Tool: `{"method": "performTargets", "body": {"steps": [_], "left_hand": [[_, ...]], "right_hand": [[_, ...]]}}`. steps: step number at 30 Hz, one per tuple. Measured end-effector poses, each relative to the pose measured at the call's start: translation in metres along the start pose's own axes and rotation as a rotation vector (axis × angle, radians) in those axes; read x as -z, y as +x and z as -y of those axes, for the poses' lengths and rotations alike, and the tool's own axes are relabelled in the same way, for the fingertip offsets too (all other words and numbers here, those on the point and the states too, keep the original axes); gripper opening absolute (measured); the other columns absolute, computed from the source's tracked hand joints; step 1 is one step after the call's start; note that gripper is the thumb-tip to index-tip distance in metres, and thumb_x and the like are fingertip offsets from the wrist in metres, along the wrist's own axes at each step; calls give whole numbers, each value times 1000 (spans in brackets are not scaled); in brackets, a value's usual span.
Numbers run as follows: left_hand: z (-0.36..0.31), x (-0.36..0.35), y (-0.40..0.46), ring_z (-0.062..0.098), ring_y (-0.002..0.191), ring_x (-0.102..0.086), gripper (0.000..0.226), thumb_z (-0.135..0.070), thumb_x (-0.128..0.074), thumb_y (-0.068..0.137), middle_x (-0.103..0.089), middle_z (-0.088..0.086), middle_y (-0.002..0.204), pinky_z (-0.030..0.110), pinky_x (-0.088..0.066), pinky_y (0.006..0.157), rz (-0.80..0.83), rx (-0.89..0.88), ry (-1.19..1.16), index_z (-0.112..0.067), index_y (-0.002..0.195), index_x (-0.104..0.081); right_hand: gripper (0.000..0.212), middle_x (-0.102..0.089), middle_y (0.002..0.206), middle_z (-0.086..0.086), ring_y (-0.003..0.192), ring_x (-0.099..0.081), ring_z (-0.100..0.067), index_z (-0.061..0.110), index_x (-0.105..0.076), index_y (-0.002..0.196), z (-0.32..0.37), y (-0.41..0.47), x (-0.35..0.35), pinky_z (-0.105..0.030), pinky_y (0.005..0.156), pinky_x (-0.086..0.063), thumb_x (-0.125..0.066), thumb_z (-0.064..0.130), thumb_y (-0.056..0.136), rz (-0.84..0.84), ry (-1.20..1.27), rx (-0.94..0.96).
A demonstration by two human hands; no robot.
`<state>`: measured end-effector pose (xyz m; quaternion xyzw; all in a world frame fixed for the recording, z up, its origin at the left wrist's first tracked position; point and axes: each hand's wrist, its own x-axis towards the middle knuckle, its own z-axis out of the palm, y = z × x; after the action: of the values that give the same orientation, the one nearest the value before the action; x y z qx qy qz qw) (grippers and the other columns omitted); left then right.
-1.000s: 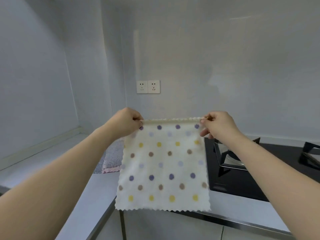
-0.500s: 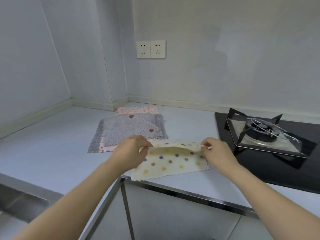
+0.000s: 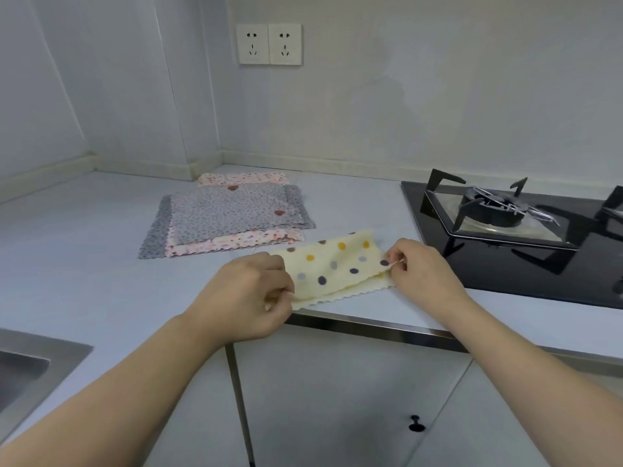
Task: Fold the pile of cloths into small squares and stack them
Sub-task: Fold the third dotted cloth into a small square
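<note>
A cream cloth with coloured polka dots [image 3: 337, 267] lies folded in half near the front edge of the counter [image 3: 84, 251]. My left hand [image 3: 249, 291] pinches its near left corner. My right hand [image 3: 418, 267] pinches its right corner, both layers together. Behind it lies a pile of cloths: a grey speckled cloth [image 3: 229, 214] on top, a pink patterned one [image 3: 236, 242] showing beneath it, and another pink edge [image 3: 242, 178] at the back.
A black gas hob [image 3: 505, 264] with a burner and pan supports [image 3: 495, 207] sits to the right, close to my right hand. A steel sink [image 3: 30, 365] is at the lower left. Cabinet doors with a black knob [image 3: 415, 423] lie below. Wall sockets [image 3: 268, 44] are behind.
The dotted cloth hung upright from both hands a second ago; it was lowered onto the counter and its top edge pulled toward me, folding it in half.
</note>
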<state>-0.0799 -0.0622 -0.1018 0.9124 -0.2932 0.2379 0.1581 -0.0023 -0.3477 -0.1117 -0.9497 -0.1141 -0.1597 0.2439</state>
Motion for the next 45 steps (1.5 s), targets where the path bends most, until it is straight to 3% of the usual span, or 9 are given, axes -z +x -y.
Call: {"method": "performTargets", "body": {"steps": [8,12,14,18,20,29,33,38,45], "left_hand": [[1,-2,1,10,71,-46,17,-40,-51,76,-52,-12,77,27,-42,62,137,-15,16,-25,83,-56],[6,-3,1,11,71,-48,8,-31,-45,87,-53,-11,77,31,-43,62,-9,161,1,-26,86,-51],[10,-2,-1,11,72,-49,8,-36,-47,90,-54,-10,77,31,-43,64,-32,229,5,-28,89,-47],[9,1,-2,8,78,-46,27,-56,-55,75,-50,-16,81,25,-40,71,168,71,-26,-33,87,-49],[7,1,-1,11,78,-44,25,-49,-58,71,-48,-16,84,26,-40,71,216,1,16,-32,88,-53],[3,-4,1,7,64,-43,8,-19,-42,81,-47,-11,67,23,-31,54,35,237,31,-24,78,-47],[5,-2,1,7,64,-44,12,-14,-40,93,-49,-6,68,26,-28,52,-70,444,-12,-24,90,-46],[8,-1,3,18,76,-47,18,-23,-32,96,-53,-5,83,33,-35,59,-156,375,96,-21,95,-50],[12,-3,4,16,78,-45,20,-30,-31,101,-48,-9,82,33,-37,64,-97,305,41,-23,86,-44]], "right_hand": [[30,-54,111,14,107,-49,-9,26,-56,105,7,-9,8,-32,92,-44,-50,10,79,156,130,89],[63,-46,120,22,114,-39,-2,35,-51,121,14,-9,14,-25,99,-31,-52,71,70,321,-53,236],[75,-42,122,23,115,-36,0,35,-49,126,14,-7,14,-24,98,-28,-56,81,67,340,-107,258],[53,-51,113,28,108,-42,4,37,-57,111,12,-9,10,-25,99,-36,-66,68,70,225,13,224],[50,-54,111,26,107,-43,2,37,-58,108,12,-9,10,-26,99,-37,-66,67,70,210,23,220],[63,-51,119,25,111,-41,1,39,-56,114,11,-8,12,-23,98,-35,-62,77,63,262,12,234],[38,-57,112,21,107,-46,-2,33,-62,109,6,-8,7,-25,96,-38,-63,58,80,196,42,214],[20,-55,89,10,89,-49,-12,13,-64,94,5,-6,8,-26,78,-37,-54,30,96,119,37,210],[14,-53,94,4,93,-47,-16,8,-61,100,8,-9,11,-22,75,-29,-59,20,93,58,40,139]]}}
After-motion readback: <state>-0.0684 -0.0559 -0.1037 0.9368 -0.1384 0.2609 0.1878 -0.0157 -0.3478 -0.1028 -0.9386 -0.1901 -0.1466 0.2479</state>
